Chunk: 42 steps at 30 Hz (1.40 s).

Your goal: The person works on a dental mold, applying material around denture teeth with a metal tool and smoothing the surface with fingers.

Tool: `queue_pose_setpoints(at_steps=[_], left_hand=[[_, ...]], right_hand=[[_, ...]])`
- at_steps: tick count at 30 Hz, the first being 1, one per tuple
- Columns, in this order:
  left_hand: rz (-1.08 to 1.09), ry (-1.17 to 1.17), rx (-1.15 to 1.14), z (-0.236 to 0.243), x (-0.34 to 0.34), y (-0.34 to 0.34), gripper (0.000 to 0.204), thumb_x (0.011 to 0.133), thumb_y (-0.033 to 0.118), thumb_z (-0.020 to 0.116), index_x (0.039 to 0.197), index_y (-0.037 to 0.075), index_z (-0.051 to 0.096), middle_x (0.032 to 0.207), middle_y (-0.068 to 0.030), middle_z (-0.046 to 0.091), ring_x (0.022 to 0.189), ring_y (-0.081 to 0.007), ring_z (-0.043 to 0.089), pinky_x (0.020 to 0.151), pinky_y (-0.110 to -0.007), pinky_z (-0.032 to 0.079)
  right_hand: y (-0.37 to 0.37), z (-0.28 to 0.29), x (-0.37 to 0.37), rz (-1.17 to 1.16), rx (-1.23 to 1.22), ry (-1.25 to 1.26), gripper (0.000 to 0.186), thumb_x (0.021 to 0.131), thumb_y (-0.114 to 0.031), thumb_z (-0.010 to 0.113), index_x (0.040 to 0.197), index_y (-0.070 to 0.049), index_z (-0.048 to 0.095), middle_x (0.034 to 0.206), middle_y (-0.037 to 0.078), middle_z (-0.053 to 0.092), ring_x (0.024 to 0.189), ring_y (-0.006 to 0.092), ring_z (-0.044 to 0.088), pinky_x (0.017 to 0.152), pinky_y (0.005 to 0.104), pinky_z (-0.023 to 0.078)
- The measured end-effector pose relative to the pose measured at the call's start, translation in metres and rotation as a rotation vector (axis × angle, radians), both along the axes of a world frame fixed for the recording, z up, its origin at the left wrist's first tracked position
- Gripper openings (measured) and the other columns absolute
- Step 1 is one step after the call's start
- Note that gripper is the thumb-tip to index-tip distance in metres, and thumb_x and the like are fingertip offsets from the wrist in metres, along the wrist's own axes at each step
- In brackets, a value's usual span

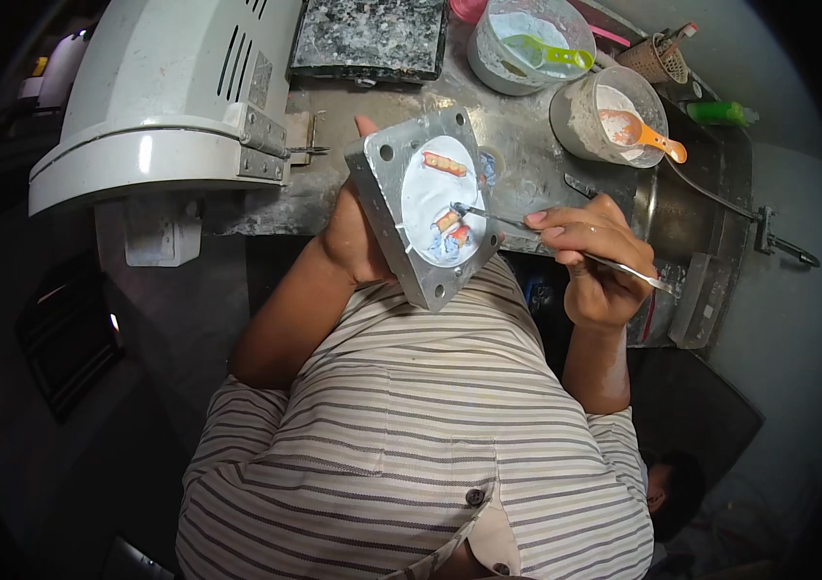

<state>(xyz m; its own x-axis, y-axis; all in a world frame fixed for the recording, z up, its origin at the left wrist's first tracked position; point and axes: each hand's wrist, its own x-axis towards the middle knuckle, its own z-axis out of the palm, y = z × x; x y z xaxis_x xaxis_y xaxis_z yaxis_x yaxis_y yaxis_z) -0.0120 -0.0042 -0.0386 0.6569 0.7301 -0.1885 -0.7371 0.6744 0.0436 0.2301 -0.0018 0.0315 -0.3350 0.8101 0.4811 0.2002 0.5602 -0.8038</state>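
Tilted up in front of my chest is a metal dental flask [384, 193], gripped along its left side by my left hand [353, 235]. White plaster [423, 198] fills the flask's oval opening. Set in the plaster are a row of teeth in pink-orange material [445, 164] near the top and a smaller group [450, 222] lower down, with bluish smears around it. My right hand [599, 256] pinches a thin metal carving tool [501, 215] like a pen. The tool's dark tip touches the plaster beside the lower group.
On the bench stand a bowl of white powder [488, 63] with a green scoop [556, 55] and a bowl [575, 126] with an orange scoop [657, 141]. A white machine [164, 106] is at left, beside a speckled slab [367, 39]. A metal basin [681, 198] lies right.
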Motion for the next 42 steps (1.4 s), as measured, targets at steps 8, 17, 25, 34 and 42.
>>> queue_pose_setpoints(at_steps=[8, 17, 25, 34, 42], left_hand=[[0.001, -0.029, -0.021, -0.0027, -0.0001, -0.0007, 0.106, 0.086, 0.089, 0.026, 0.144, 0.004, 0.049, 0.135, -0.0164, 0.061, 0.121, -0.0301, 0.063, 0.1, -0.047, 0.053], [-0.017, 0.007, -0.016, -0.0019, 0.0008, -0.0009, 0.106, 0.086, 0.089, 0.026, 0.145, 0.004, 0.049, 0.136, -0.016, 0.061, 0.12, -0.0296, 0.064, 0.1, -0.047, 0.054], [-0.018, -0.036, -0.007, -0.0051, -0.0007, -0.0011, 0.105, 0.086, 0.089, 0.025, 0.146, 0.005, 0.048, 0.136, -0.0161, 0.061, 0.119, -0.0287, 0.064, 0.1, -0.046, 0.053], [-0.023, -0.005, -0.089, -0.001, -0.0008, 0.0005, 0.104, 0.088, 0.086, 0.029, 0.147, 0.003, 0.046, 0.136, -0.0195, 0.06, 0.122, -0.033, 0.062, 0.103, -0.048, 0.051], [0.0, -0.278, -0.131, 0.002, 0.0005, 0.0015, 0.101, 0.091, 0.084, 0.032, 0.149, 0.003, 0.043, 0.14, -0.0251, 0.055, 0.126, -0.0386, 0.058, 0.106, -0.052, 0.048]], right_hand=[[0.001, 0.0052, 0.0014, 0.019, 0.0, -0.037, 0.012, 0.078, -0.001, 0.072, 0.09, -0.001, 0.075, 0.088, 0.013, 0.078, 0.075, 0.0178, 0.073, 0.064, 0.0298, 0.041], [0.0027, 0.0075, -0.0016, 0.048, 0.0, -0.05, 0.016, 0.075, 0.003, 0.072, 0.089, -0.002, 0.075, 0.088, 0.012, 0.078, 0.073, 0.017, 0.072, 0.063, 0.0289, 0.04], [0.0042, 0.0056, -0.0008, 0.056, 0.0, -0.047, 0.015, 0.076, 0.002, 0.072, 0.09, -0.001, 0.076, 0.087, 0.012, 0.078, 0.071, 0.0161, 0.07, 0.062, 0.029, 0.04], [0.0073, 0.0029, 0.0014, 0.029, -0.008, 0.031, 0.009, 0.081, -0.001, 0.073, 0.09, -0.001, 0.075, 0.087, 0.013, 0.078, 0.075, 0.0185, 0.072, 0.064, 0.0284, 0.042], [0.0043, -0.0018, 0.0012, 0.01, -0.023, 0.081, 0.008, 0.084, -0.007, 0.075, 0.089, -0.001, 0.075, 0.087, 0.014, 0.078, 0.075, 0.0189, 0.073, 0.065, 0.0287, 0.042]])
